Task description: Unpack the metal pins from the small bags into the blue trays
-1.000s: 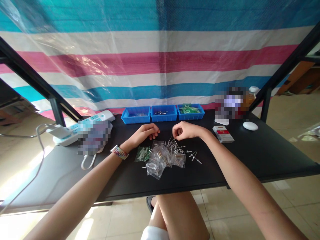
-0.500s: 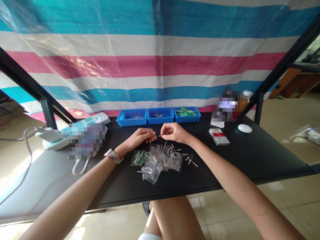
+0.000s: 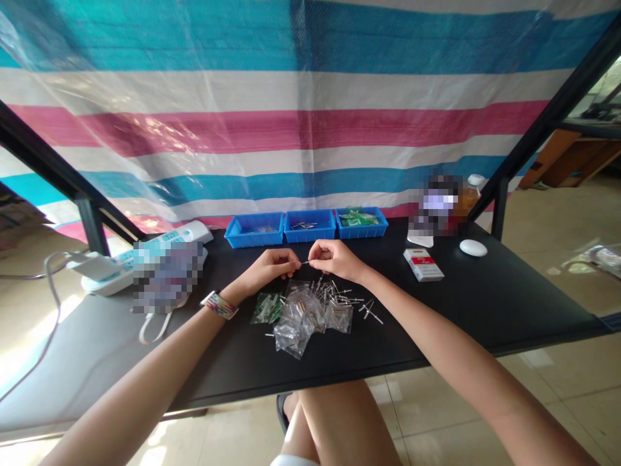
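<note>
Between the fingertips of my left hand (image 3: 272, 268) and my right hand (image 3: 337, 260) runs a thin metal blind rivet (image 3: 305, 262). Both hands pinch it, one at each end, just above the black table. Right below them lies a loose heap of similar silvery rivets (image 3: 334, 292), with a few more rivets (image 3: 371, 310) spread to the right. Clear plastic bags (image 3: 294, 330) with small metal parts inside overlap in front of the heap. A green-printed bag (image 3: 266, 307) lies at their left side.
Three blue bins (image 3: 310, 233) stand in a row behind my hands; the right one holds green bags. A power strip (image 3: 145, 255) with a cable lies left. On the right are a cigarette pack (image 3: 424, 265), a white oval object (image 3: 473, 248) and a bottle (image 3: 471, 191). Striped sheeting (image 3: 310, 129) hangs behind.
My hands have drawn slightly closer together, so less of the rivet shows between them. The view has shifted a little; the heap and bags stay in place.
</note>
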A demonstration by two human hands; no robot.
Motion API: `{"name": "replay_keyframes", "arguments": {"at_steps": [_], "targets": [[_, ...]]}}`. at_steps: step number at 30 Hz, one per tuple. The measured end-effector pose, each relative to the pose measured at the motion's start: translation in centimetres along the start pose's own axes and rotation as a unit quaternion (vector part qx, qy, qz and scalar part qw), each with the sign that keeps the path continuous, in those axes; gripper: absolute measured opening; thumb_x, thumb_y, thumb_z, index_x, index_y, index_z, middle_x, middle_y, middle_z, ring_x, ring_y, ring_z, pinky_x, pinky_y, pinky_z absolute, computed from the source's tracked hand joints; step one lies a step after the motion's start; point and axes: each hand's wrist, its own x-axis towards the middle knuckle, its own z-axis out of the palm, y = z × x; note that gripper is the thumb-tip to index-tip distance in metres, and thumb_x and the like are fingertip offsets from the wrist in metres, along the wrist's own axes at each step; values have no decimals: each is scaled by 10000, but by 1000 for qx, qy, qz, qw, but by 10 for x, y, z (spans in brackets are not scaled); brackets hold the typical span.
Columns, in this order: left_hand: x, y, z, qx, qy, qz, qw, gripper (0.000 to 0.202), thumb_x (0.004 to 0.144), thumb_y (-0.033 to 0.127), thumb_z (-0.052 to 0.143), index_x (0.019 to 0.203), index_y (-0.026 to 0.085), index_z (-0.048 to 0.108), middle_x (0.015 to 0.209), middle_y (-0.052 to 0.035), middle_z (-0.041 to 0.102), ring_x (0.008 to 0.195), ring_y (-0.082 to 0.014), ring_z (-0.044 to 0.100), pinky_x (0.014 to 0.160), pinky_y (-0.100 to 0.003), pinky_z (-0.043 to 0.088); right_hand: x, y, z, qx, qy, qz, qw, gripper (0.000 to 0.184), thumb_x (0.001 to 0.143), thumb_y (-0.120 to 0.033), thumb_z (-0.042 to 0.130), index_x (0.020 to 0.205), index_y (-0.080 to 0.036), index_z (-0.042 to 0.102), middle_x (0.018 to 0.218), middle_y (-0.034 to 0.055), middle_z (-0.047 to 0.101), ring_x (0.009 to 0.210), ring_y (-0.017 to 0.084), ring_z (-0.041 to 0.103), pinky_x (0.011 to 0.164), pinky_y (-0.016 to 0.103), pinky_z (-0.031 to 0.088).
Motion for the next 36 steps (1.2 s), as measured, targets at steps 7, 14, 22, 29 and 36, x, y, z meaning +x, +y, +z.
{"name": "replay_keyframes", "arguments": {"at_steps": [7,14,22,29,36], "targets": [[0,-2,-1,-16,6,6,1000,398,813,528,800,811,149,678,681,-3,637,641,-128,566,609,-238,434,1,2,4,46,28,1,999,158,720,-248,733,782,-181,605,649,-48,598,527,103,570,524,233,460],[-2,-2,-1,-30,6,3,1000,438,894,564,691,773,144,684,684,-31,655,645,-138,579,613,-248,443,2,6,5,20,54,-32,998,152,726,-241,756,789,-176,633,654,-33,619,571,116,594,559,239,474],[0,-5,0,-53,12,20,998,321,826,456,777,860,151,685,698,2,631,642,-126,577,593,-232,441,2,5,3,51,48,-6,998,177,753,-274,759,794,-184,612,649,-48,617,509,105,597,521,234,497],[1,-6,0,-51,22,19,998,331,818,461,792,856,153,675,694,1,626,639,-127,570,589,-233,446,2,5,4,91,35,23,995,292,704,-333,856,752,-176,615,588,-37,633,505,125,627,504,235,535],[-2,-3,0,-106,18,2,994,346,893,490,696,941,148,673,781,-19,637,683,-137,619,587,-231,459,20,-1,-9,139,153,-7,978,411,729,-451,850,1003,-177,714,868,34,758,575,129,684,567,274,609]]}}
